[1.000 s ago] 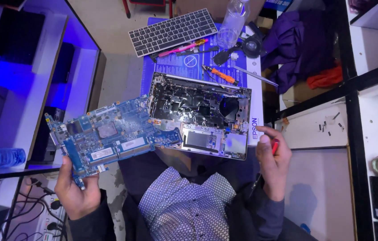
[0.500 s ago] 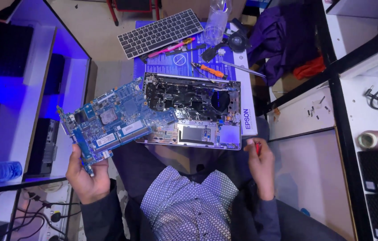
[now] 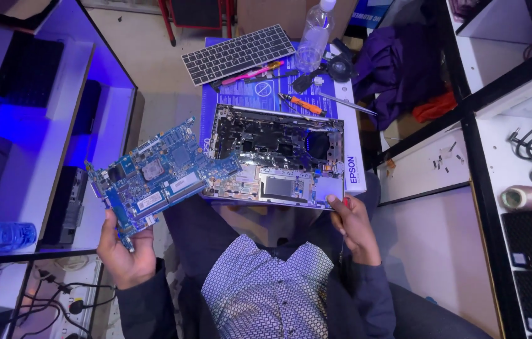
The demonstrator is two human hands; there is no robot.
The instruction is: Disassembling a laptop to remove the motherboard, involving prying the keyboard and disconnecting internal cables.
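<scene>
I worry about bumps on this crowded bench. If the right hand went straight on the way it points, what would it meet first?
Probably the opened laptop chassis: the right hand points up-left at its near right corner, almost touching. Depth is unclear, so it might pass just over the edge.

The opened laptop chassis (image 3: 276, 157) lies on a flat printer box (image 3: 278, 94) across the person's lap. Behind it on the box lie a screwdriver (image 3: 301, 104), a water bottle (image 3: 314, 34) and, at the far left corner, a detached keyboard (image 3: 239, 53). The motherboard (image 3: 156, 176) sits left of the chassis, overlapping its left edge.
</scene>
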